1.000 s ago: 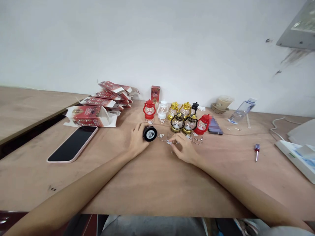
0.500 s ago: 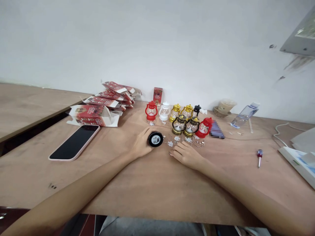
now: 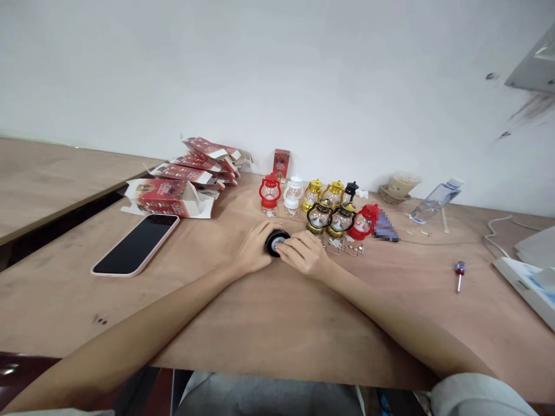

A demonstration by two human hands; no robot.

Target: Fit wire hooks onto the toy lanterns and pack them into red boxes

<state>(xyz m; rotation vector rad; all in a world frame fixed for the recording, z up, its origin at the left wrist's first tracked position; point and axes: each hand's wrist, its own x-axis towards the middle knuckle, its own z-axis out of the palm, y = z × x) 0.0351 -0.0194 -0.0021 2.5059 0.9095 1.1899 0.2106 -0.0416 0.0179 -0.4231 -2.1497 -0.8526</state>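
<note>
Clock from mid-view: table [image 3: 277, 323] is filling the lower half, box pile [image 3: 160, 195] is lying at 10 o'clock, lantern cluster [image 3: 341, 219] is standing at 3, phone [image 3: 136, 245] is lying between 8 and 9. Left hand [image 3: 255, 248] is curling around black round piece [image 3: 272, 241], gripping it; right hand [image 3: 306, 252] is bunching fingertips against it, can't tell if they're pinching anything. Piece is sitting at 6.

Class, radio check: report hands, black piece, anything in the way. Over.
Left hand gripping black piece. Right hand at its pale face; anything pinched, can't tell. Lanterns just beyond, not between the hands.
</note>
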